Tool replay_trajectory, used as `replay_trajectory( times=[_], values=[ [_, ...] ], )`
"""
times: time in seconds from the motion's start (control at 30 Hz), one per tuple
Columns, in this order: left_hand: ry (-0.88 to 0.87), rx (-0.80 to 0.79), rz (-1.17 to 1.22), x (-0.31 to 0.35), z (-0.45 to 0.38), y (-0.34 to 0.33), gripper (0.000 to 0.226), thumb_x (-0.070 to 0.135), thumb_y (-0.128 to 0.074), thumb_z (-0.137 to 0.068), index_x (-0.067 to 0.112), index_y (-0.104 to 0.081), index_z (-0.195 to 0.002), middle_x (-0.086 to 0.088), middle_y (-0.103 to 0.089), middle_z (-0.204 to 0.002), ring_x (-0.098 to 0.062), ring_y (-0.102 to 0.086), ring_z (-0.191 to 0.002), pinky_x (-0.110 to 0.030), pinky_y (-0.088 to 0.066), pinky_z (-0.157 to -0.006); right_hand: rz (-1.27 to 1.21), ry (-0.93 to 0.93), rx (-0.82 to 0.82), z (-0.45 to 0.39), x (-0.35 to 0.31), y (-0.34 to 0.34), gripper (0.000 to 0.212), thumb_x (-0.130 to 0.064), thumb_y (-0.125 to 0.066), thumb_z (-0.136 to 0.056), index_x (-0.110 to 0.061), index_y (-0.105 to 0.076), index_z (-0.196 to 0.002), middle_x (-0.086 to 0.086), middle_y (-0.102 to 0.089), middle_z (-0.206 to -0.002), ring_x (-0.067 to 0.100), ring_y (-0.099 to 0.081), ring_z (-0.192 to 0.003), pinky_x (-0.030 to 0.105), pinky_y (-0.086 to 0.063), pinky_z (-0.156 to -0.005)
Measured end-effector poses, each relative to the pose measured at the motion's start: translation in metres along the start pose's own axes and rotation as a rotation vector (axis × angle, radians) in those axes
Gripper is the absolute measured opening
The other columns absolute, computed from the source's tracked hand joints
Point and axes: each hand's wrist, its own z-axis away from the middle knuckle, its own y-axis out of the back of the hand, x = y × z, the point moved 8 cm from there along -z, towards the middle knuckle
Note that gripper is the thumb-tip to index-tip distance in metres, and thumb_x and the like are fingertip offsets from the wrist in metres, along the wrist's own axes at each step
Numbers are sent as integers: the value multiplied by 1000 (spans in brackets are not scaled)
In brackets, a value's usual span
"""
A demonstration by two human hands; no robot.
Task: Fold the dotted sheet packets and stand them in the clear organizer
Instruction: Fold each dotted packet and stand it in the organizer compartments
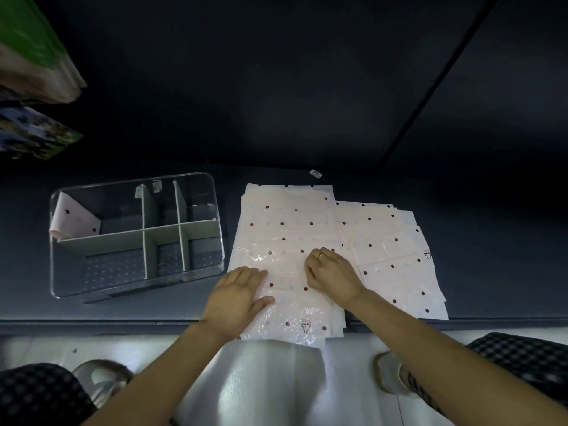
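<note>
Left hand (238, 298) lies flat, fingers straight, pressing the near left part of the top dotted packet (284, 265). Just to its right, the right hand (330, 273) has its fingers curled, and its grip looks pinched on the packet's plastic, though the fingertips are hidden. A ring (320, 255) shows on one finger. Under both hands sits the stack of dotted packets (289, 210), its near edge hanging over the dark bench (491, 256). To the right of the right hand, a second pile (396, 259) spreads out, overlapping the first. Left of the left hand and beyond it stands the clear organizer (136, 235); one folded packet (72, 221) leans in its far-left compartment.
</note>
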Motion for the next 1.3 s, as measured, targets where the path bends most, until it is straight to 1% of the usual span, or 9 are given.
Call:
replay_trajectory(
  times=[0.23, 0.37, 0.5, 0.73, 0.87, 0.97, 1.1, 1.2, 1.3],
  values=[
    [-26, -51, -62, -2, 6, -7, 60, 52, -32, -97, 22, -23, -149, 9, -25, -153, -9, -20, -140, -24, -12, -114, -134, -13, -307, 12, 25, -33, 28, -29, -49, -96, -13, -58, -117, -2, -52, -123, 16, -46, -113, 29, -44, -87],
    [-33, -29, -35, -3, 4, -6, 57, 47, -35, -99, 21, -25, -149, 6, -28, -151, -13, -22, -139, -27, -14, -113, -16, -13, -250, 8, 21, -33, 16, -15, -54, -92, -14, -68, -100, -4, -61, -111, 13, -53, -102, 27, -51, -77],
    [-23, 15, -4, 0, -2, -2, 53, 47, -35, -98, 25, -30, -146, 8, -34, -145, -13, -26, -134, -26, -18, -111, 100, 26, -89, 7, 9, -14, 21, 0, -80, -49, -12, -64, -56, -1, -62, -62, 13, -58, -56, 21, -46, -38],
    [-83, 114, 241, 1, -8, 17, 55, 37, -63, -88, 28, -44, -139, 10, -44, -141, -11, -36, -132, -22, -23, -108, -448, -10, -306, 18, 20, -11, 8, -14, -47, -93, -15, -53, -99, 0, -61, -101, 17, -53, -95, 31, -46, -80],
    [-100, 168, 249, -4, -4, 28, 28, 33, -70, -84, 26, -69, -111, 11, -68, -111, -9, -58, -108, -30, -36, -104, -676, -20, -495, 31, 19, -4, 10, -20, -46, -92, -28, -41, -89, -4, -62, -88, 18, -54, -80, 35, -45, -74],
    [46, 157, 450, -18, 0, 28, 9, 26, -69, -85, 22, -74, -92, 11, -73, -88, -9, -65, -83, -27, -49, -77, -737, -36, -556, 33, 24, -1, 10, -26, -49, -93, -32, -43, -89, -15, -59, -74, 11, -50, -69, 26, -42, -66],
    [178, 72, 618, -23, -2, 17, 19, 27, -62, -90, 17, -66, -75, 7, -43, -49, -6, -37, -45, -23, -27, -49, -878, -244, -593, 41, 52, -7, 20, -40, -69, -81, -36, -56, -95, -14, -64, -97, 1, -57, -94, 18, -43, -82],
    [263, 75, 710, -24, -4, 13, 19, 23, -58, -93, 20, -60, -74, 4, -40, -53, -10, -34, -49, -27, -27, -50, -955, -441, -419, 45, 75, -17, 13, -27, -67, -85, -16, -61, -85, -1, -60, -82, 14, -55, -76, 25, -40, -67],
    [357, 145, 571, -18, 0, 16, 30, 22, -58, -93, 22, -55, -123, -6, -62, -102, -20, -57, -91, -32, -47, -73, -902, -578, -296, 47, 84, -29, 22, -23, -60, -91, -10, -55, -74, 0, -47, -64, 14, -42, -62, 26, -31, -59]
  ],
)
